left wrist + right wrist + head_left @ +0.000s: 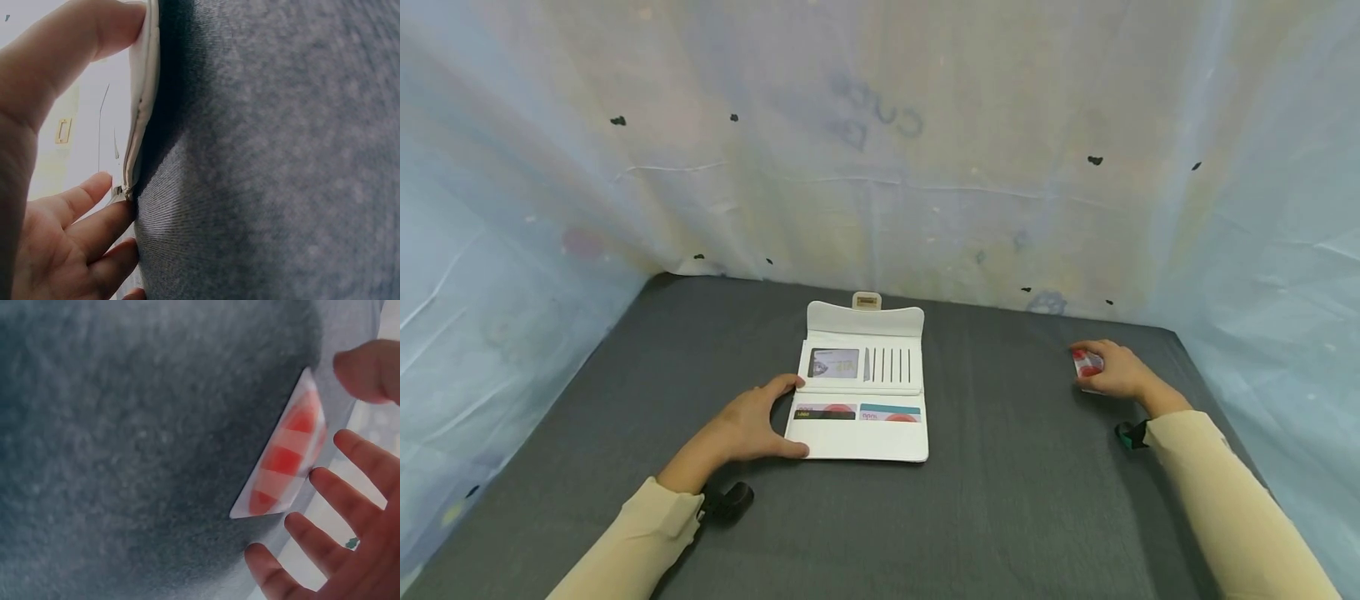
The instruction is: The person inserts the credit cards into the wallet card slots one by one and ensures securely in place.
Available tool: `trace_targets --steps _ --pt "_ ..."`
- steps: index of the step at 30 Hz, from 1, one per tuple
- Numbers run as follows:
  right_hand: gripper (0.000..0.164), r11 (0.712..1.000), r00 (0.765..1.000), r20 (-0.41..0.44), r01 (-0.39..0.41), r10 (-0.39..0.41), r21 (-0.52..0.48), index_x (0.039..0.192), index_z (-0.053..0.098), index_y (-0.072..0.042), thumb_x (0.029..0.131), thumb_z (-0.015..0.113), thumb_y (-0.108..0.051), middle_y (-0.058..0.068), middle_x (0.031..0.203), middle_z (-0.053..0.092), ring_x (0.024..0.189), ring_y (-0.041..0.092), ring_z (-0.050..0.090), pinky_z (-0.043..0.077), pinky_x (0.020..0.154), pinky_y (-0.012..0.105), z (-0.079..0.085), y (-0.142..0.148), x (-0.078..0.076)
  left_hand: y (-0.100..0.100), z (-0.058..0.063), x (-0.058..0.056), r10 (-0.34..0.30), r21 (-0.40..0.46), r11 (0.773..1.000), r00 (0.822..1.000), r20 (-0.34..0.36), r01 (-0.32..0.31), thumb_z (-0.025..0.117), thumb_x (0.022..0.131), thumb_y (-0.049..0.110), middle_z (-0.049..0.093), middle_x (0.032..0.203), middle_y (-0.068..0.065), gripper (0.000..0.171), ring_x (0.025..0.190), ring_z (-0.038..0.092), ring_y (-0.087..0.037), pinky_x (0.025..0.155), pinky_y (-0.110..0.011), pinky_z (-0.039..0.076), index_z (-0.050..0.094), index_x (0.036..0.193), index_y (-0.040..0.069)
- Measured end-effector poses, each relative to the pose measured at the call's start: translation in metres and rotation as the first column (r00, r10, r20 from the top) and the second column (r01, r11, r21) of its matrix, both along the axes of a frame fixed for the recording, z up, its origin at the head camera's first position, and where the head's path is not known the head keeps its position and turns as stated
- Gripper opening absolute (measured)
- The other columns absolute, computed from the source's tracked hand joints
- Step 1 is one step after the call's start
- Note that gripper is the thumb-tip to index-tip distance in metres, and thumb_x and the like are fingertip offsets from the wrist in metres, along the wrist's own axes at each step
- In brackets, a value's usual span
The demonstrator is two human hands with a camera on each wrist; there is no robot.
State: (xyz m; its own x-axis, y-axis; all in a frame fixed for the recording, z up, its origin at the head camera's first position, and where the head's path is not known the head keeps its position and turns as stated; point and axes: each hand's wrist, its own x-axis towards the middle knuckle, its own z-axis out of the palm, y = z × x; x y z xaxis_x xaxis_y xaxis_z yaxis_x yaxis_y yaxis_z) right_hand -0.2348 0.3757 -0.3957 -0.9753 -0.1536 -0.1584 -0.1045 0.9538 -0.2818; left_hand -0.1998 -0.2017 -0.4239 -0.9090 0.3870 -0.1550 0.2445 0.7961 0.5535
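Note:
A white wallet [856, 443] lies unfolded on the dark cloth, its clasp tab [867, 301] pointing away. A picture card [835, 363] shows in its window, and two colourful cards [890, 413] sit in the lower pockets. My left hand [745, 425] spans the wallet's left edge, the thumb resting on the near corner and fingertips touching near the fold. Far to the right, my right hand [1122, 372] is over a red and white card [1087, 364]. In the right wrist view the thumb stands apart from that card [284, 456] and the fingers are spread beside it.
A dark grey cloth [1000, 500] covers the table. Pale translucent sheeting [880, 150] hangs behind it and along both sides. A dark wrist strap piece [730, 502] hangs below the left wrist, another dark piece [1131, 435] below the right.

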Motion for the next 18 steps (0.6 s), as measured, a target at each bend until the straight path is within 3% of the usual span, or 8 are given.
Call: trace_targets --steps 7,11,18 --pt "0.073 0.999 0.998 0.064 0.014 -0.016 0.033 0.141 0.040 0.002 0.080 0.068 -0.027 0.036 0.140 0.033 0.113 0.055 0.036 0.039 0.082 0.062 -0.0001 0.0043 -0.0052 -0.0016 -0.0018 -0.0005 0.002 0.024 1.000 1.000 -0.012 -0.001 0.082 0.060 0.060 0.043 0.149 -0.012 0.100 0.134 0.036 -0.051 0.103 -0.063 0.035 0.041 0.142 0.021" --pt "0.072 0.999 0.996 0.084 0.025 -0.027 0.020 0.139 0.042 0.002 0.079 0.070 -0.027 0.035 0.139 0.032 0.108 0.051 0.036 0.040 0.077 0.057 0.0013 0.0041 -0.0076 -0.0013 -0.0019 -0.0007 0.001 0.018 1.000 1.000 -0.015 -0.001 0.082 0.060 0.061 0.044 0.148 -0.012 0.100 0.133 0.039 -0.049 0.101 -0.062 0.037 0.041 0.142 0.021" --pt "0.063 0.999 0.995 0.085 0.046 -0.047 0.010 0.131 0.048 0.003 0.079 0.070 -0.025 0.037 0.133 0.036 0.110 0.054 0.036 0.041 0.080 0.061 0.0030 0.0050 -0.0102 -0.0007 -0.0016 -0.0007 0.002 0.021 1.000 1.000 -0.013 -0.002 0.082 0.059 0.062 0.045 0.147 -0.012 0.101 0.132 0.041 -0.048 0.099 -0.061 0.039 0.042 0.141 0.021"
